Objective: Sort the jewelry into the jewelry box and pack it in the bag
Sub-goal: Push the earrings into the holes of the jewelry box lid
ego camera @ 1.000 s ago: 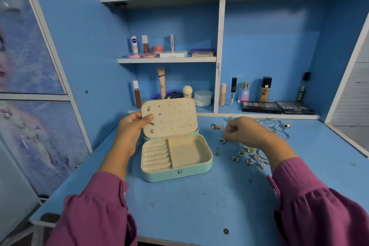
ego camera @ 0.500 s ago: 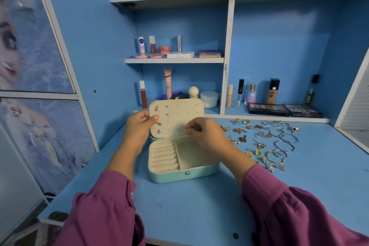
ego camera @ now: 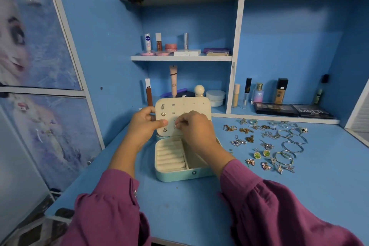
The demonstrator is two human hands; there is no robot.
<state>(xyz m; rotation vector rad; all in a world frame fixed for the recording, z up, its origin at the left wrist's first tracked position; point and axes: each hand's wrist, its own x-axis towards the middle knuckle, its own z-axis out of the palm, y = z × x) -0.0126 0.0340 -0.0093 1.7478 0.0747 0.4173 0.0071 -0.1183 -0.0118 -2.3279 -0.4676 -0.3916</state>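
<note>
Left hand (ego camera: 142,126) holds upright lid (ego camera: 182,115); right hand (ego camera: 194,128) pinches earring (ego camera: 175,125).

Jewelry (ego camera: 267,142) crowds the desk (ego camera: 199,205) right of the box (ego camera: 179,173).

A: What do you see around you?

B: You face a matte blue wall (ego camera: 99,26) with a white-edged blue shelving unit (ego camera: 235,52) built against it. Your blue-painted desk top (ego camera: 199,205) runs from the near edge to that unit.

A: And to your left?

B: You have pale printed cupboard panels (ego camera: 40,46) in white frames.

A: The shelves?

B: You see cosmetic bottles and tubes (ego camera: 259,94) standing in the far right compartment, and dark flat eyeshadow palettes (ego camera: 291,110) beside them.
</note>
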